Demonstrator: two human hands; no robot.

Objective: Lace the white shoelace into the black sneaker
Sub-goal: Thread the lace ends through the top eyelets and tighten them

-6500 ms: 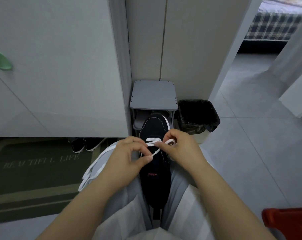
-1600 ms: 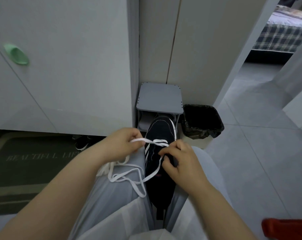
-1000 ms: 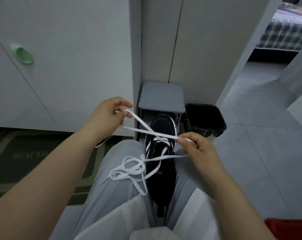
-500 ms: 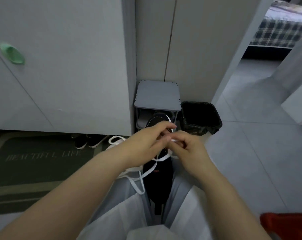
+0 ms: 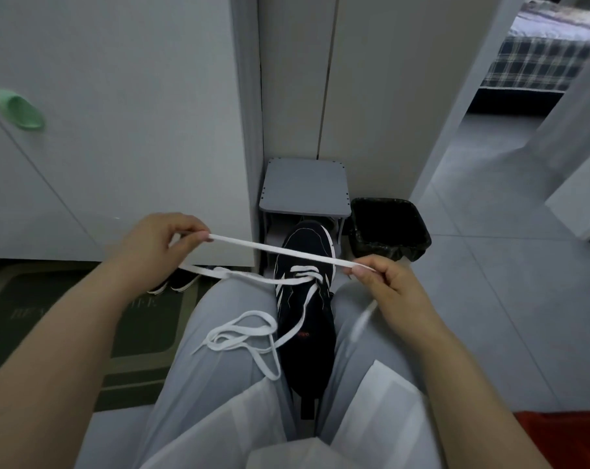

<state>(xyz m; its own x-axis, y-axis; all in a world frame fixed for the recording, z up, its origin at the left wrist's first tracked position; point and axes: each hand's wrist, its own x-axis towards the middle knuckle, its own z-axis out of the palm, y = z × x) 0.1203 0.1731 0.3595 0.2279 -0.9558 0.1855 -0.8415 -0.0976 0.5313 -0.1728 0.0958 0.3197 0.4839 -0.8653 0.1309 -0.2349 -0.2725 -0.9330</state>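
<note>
The back of the black sneaker (image 5: 305, 319) is hidden between the person's knees. Its toe points at a gray stool (image 5: 303, 187). A red thing (image 5: 570, 438) is cut off at the bottom corner, so I cannot tell what it is. The bit of lace under the right hand (image 5: 391, 286) is blurry. The words on the green mat (image 5: 67, 316) are too dim to read. The sneaker lies on the lap. The white shoelace (image 5: 273, 248) is flat and long, and it crosses only the holes near the toe. The left hand (image 5: 155, 242) pinches it with thumb and finger. The right hand pinches it too, so one part runs tight and straight between them, above the shoe. The rest lies in loose loops on the left leg (image 5: 212, 384).
</note>
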